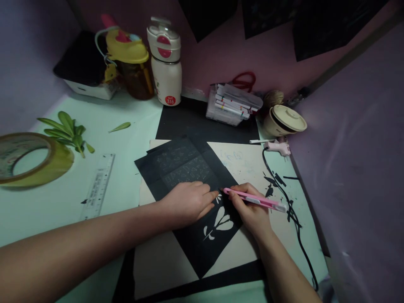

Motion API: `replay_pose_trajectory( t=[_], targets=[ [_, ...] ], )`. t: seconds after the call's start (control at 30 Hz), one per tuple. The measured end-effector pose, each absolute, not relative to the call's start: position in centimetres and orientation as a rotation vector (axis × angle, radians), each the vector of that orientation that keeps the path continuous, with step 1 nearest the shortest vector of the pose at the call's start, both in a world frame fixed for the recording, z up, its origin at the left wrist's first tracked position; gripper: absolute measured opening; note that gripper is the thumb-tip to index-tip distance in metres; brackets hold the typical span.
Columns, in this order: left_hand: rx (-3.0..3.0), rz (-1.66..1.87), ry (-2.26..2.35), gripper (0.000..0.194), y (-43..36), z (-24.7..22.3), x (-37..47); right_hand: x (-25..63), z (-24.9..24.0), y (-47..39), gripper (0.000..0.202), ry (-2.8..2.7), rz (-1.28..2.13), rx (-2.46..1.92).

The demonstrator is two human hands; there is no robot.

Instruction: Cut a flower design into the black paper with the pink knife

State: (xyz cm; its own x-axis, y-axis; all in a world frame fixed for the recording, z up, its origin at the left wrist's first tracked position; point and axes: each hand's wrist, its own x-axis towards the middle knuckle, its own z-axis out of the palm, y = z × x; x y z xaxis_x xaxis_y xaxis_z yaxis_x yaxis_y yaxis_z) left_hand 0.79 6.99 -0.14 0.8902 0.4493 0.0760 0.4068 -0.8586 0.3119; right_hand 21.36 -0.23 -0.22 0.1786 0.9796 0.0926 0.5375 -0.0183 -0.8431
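Observation:
A black paper sheet (189, 168) lies tilted on a cream board (246, 162), with faint pencil shapes drawn on its upper part and a leaf-like pattern cut out (219, 223) near its lower part. My left hand (189, 200) presses flat on the sheet, fingertips pointing right. My right hand (249, 206) holds a pink craft knife (255, 199) like a pen. The knife tip touches the paper just to the right of my left fingertips, above the cut-out.
Black paper scraps (273, 183) and a pink glue gun (277, 146) with its black cord lie to the right. A clear ruler (98, 185), tape roll (31, 158) and green leaves (67, 130) sit left. Two bottles (166, 63), a marker box (232, 105) and a lidded cup (284, 120) stand at the back.

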Motion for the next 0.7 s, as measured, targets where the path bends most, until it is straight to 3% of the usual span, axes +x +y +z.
replay_pose_trajectory(
  t=[0.3,0.7],
  targets=[
    [2.757,0.159,0.645,0.033,6.97,0.09,0.89,21.10,-0.05,-0.35,0.004,-1.618,0.621,-1.548],
    [2.761,0.162,0.680,0.031,6.83,-0.10,0.95,20.84,0.12,-0.47,0.013,-1.718,0.540,-1.441]
  ],
)
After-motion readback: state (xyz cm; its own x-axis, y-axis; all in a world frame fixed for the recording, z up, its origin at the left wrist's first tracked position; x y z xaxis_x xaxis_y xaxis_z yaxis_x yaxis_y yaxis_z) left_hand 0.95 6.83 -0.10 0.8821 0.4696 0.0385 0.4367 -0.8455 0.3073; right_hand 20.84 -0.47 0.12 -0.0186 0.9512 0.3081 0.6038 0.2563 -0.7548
